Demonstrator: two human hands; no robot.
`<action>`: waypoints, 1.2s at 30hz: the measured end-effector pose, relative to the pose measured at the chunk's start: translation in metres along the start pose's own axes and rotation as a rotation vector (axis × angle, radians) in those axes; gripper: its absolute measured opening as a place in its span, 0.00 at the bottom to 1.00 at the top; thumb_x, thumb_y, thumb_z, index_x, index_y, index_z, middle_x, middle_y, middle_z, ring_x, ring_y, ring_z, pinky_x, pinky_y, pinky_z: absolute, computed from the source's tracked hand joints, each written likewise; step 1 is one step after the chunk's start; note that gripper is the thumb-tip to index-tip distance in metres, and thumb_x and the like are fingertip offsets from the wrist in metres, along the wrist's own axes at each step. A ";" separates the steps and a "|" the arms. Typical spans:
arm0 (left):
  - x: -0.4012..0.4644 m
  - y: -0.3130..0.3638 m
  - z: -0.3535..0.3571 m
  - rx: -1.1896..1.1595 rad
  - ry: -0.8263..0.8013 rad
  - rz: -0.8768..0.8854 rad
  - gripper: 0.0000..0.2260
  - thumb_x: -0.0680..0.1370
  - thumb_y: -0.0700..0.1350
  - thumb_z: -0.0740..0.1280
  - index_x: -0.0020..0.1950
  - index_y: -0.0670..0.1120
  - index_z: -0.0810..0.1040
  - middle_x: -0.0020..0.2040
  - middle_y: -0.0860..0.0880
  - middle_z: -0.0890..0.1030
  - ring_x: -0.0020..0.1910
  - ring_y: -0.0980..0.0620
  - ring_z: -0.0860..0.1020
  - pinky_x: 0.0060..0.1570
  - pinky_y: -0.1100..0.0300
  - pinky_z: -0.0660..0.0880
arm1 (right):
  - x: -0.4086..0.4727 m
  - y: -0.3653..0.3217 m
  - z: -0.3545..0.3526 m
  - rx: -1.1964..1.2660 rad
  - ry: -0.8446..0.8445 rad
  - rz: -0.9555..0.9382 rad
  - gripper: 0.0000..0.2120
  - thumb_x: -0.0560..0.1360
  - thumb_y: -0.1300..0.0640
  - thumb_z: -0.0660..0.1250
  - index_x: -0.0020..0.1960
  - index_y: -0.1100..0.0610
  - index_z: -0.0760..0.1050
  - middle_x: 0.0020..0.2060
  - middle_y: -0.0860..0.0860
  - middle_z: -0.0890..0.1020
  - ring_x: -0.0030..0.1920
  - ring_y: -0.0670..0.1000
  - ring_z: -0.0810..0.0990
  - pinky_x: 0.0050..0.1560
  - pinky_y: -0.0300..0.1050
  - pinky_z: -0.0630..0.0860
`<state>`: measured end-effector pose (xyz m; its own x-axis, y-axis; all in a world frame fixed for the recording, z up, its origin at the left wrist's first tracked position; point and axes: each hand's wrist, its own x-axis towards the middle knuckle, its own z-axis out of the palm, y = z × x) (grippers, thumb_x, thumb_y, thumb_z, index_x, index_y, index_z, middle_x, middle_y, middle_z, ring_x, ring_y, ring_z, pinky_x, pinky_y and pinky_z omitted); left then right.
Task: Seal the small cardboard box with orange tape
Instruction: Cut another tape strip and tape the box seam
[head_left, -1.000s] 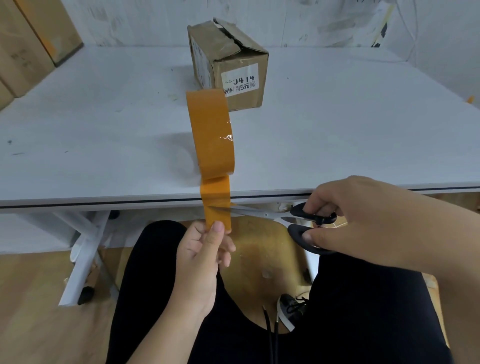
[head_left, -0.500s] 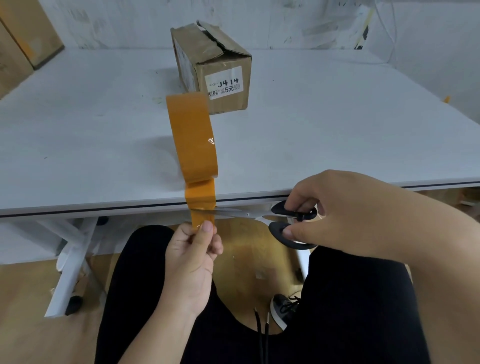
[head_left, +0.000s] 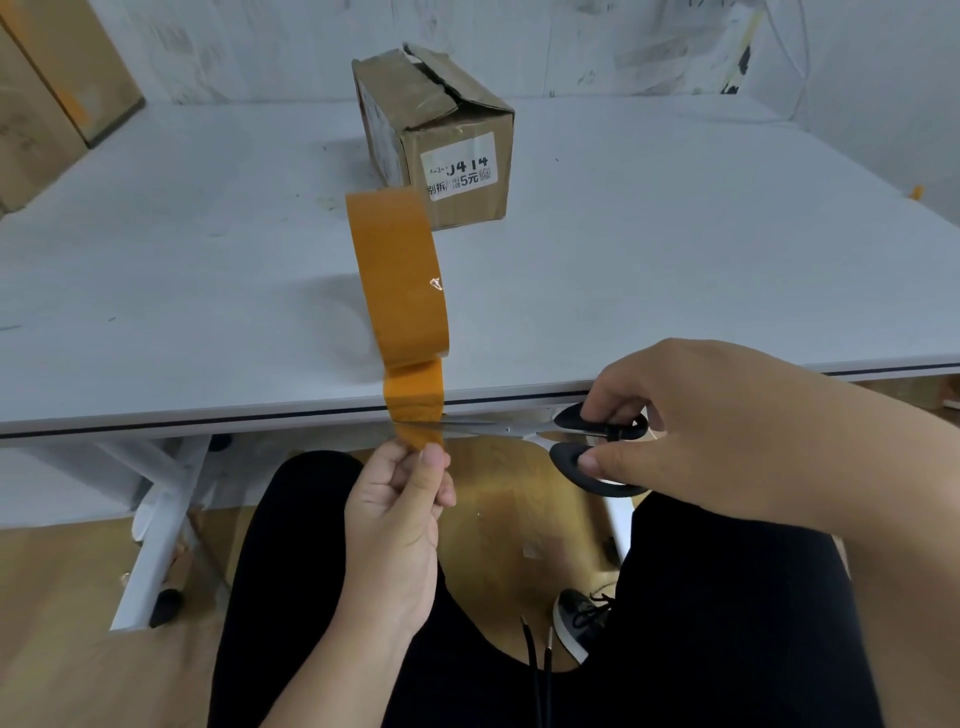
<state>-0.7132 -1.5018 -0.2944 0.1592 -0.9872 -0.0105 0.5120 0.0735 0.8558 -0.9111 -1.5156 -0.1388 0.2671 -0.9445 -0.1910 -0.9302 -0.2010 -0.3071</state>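
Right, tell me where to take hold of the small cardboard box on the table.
Grip the small cardboard box across its two long side walls, hand coming down from above and near its middle. Its top flaps are crumpled and partly open, so they probably give no firm hold, while the walls stand upright on the table.

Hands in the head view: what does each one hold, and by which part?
Left hand pinches the free bottom end of the orange tape. Right hand grips the scissors by the black handle loops.
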 end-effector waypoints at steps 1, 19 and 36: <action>-0.001 0.000 0.000 0.012 -0.001 0.008 0.04 0.71 0.50 0.73 0.40 0.51 0.82 0.33 0.54 0.76 0.30 0.60 0.72 0.36 0.68 0.73 | 0.000 -0.001 -0.001 -0.008 -0.004 -0.002 0.15 0.67 0.37 0.66 0.51 0.41 0.75 0.43 0.37 0.78 0.42 0.37 0.72 0.39 0.37 0.68; -0.007 0.001 0.000 0.096 0.024 0.028 0.05 0.70 0.50 0.73 0.36 0.51 0.81 0.32 0.54 0.75 0.31 0.58 0.72 0.35 0.65 0.73 | -0.001 -0.008 -0.008 -0.025 -0.035 -0.013 0.12 0.69 0.38 0.65 0.50 0.41 0.72 0.44 0.37 0.77 0.44 0.38 0.73 0.41 0.33 0.67; -0.023 -0.008 0.002 0.321 0.010 -0.073 0.10 0.66 0.55 0.73 0.40 0.50 0.83 0.29 0.48 0.78 0.29 0.55 0.76 0.33 0.66 0.74 | 0.001 -0.017 -0.004 0.062 -0.085 -0.146 0.13 0.69 0.38 0.66 0.51 0.40 0.74 0.44 0.35 0.77 0.43 0.34 0.73 0.39 0.28 0.66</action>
<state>-0.7226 -1.4795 -0.2998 0.1415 -0.9866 -0.0814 0.2304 -0.0471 0.9719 -0.8962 -1.5142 -0.1296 0.4210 -0.8806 -0.2173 -0.8633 -0.3156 -0.3938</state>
